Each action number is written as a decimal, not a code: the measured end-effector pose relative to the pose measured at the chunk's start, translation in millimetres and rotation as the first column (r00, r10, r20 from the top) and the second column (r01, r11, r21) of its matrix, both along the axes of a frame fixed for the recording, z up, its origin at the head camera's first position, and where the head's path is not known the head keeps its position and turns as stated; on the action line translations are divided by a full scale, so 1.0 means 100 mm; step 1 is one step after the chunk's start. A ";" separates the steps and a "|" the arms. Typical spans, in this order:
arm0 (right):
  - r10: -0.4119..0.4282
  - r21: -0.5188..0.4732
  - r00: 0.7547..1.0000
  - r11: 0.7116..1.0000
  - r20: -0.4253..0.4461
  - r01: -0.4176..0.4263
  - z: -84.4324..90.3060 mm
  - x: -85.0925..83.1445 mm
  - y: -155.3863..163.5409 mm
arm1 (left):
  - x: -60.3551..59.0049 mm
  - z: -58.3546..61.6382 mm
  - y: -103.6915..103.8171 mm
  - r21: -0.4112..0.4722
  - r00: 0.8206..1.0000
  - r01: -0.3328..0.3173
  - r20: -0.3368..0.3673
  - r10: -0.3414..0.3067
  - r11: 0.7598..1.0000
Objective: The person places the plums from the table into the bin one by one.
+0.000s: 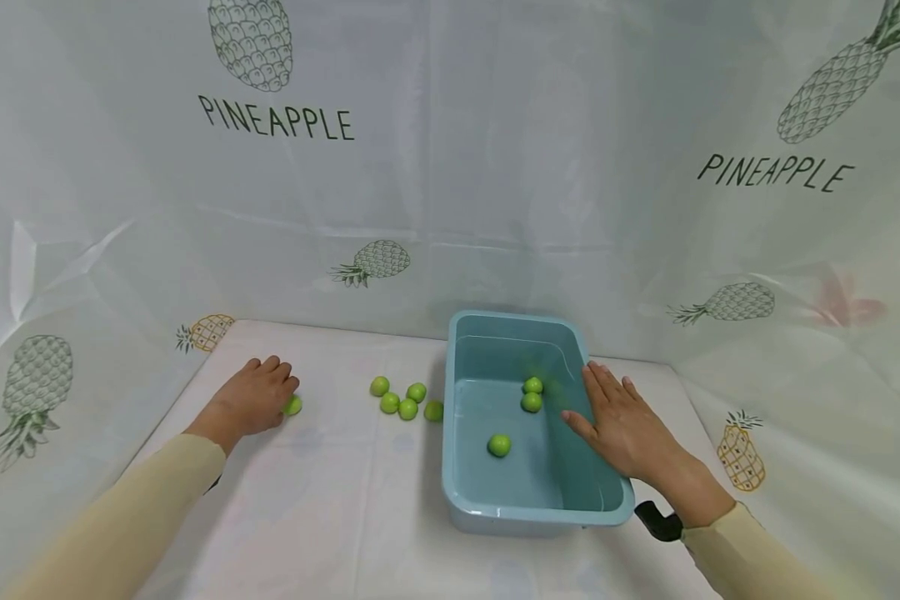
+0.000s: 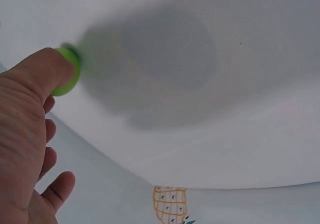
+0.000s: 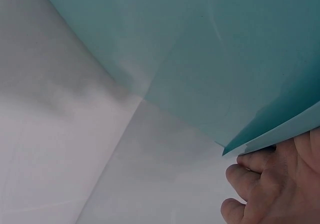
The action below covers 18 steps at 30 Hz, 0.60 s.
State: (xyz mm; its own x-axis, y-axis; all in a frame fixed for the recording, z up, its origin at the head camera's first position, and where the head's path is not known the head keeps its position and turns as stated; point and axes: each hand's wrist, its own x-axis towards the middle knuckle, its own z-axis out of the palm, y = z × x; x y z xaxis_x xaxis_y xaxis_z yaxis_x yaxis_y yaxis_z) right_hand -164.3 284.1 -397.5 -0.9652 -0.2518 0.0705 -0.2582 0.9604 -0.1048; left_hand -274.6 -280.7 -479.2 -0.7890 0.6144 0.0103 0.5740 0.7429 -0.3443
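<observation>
My left hand (image 1: 258, 395) pinches a small green ball (image 1: 292, 405) at the left side of the table. In the left wrist view the thumb lies across that green ball (image 2: 66, 73), and part of it is hidden. At the right, my right hand (image 1: 630, 429) rests on the side rim of a blue-green plastic tub (image 1: 495, 511). Its fingers look straight, with the thumb over the inner side. Close up, the right fingers (image 3: 257, 181) lie under the tub's rim (image 3: 285, 131). Three green balls, one of them nearest the front (image 1: 499, 445), lie inside the tub.
Several more green balls (image 1: 408, 408) sit grouped on the white table cover (image 1: 307, 517), left of the tub; the rightmost ball (image 1: 433, 411) is close to its wall. A pale sheet printed with pineapples (image 1: 495, 183) hangs behind the table and at its sides.
</observation>
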 end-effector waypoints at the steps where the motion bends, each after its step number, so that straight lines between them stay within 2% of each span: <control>1: -0.001 -0.001 1.000 1.000 0.001 0.001 0.00 0.00 0.00 | 0.00 0.00 0.00 0.001 1.000 -0.003 0.002 0.003 1.000; 9: -0.002 -0.004 1.000 1.000 0.003 0.002 -0.01 0.00 0.00 | 0.00 -0.02 0.00 0.014 1.000 -0.008 -0.003 0.008 1.000; 18: -0.004 -0.012 1.000 1.000 0.005 0.004 -0.01 -0.01 0.00 | 0.00 -0.07 0.09 0.038 1.000 0.009 -0.011 -0.009 0.999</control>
State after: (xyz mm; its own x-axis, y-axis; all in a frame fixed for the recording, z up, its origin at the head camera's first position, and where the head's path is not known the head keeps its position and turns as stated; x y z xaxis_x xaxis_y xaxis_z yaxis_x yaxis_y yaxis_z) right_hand -164.8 284.4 -398.1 -0.9665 -0.2473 0.0688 -0.2540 0.9600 -0.1174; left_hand -274.9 -272.2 -485.9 -0.7833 0.6202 0.0425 0.5769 0.7506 -0.3220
